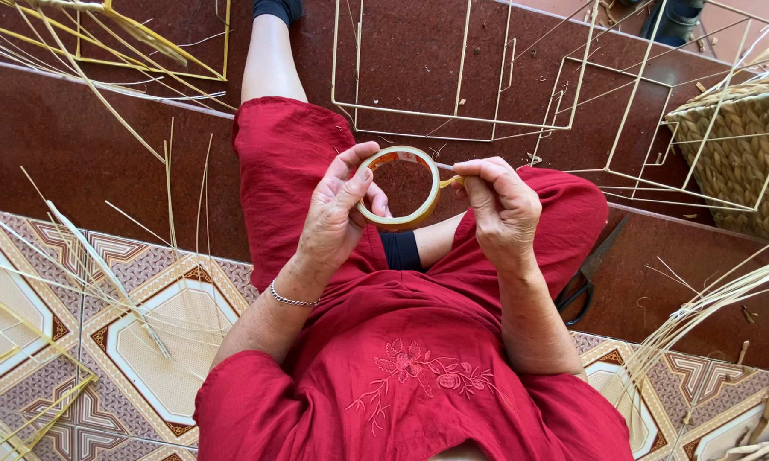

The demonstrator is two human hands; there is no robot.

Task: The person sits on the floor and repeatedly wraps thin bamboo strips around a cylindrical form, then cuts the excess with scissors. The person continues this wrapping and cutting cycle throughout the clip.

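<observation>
Clear tape roll point(399, 189) over lap, left hand point(337, 213) clamped round rim, right hand point(501, 205) pinching loose end. Likely light, stiff ring, sticky strip; best held by edges. Scissors point(591, 273), wire frames point(521, 85), woven basket point(743, 145) beyond.

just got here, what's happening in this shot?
A seated person in red clothes holds a roll of clear tape over the lap. The left hand grips the roll; the right hand pinches the tape's free end at the roll's edge. Black scissors lie on the dark red step by the right leg. Wire frames stand ahead, a woven basket sits at far right, and loose straw strands are scattered on the patterned tiles.
</observation>
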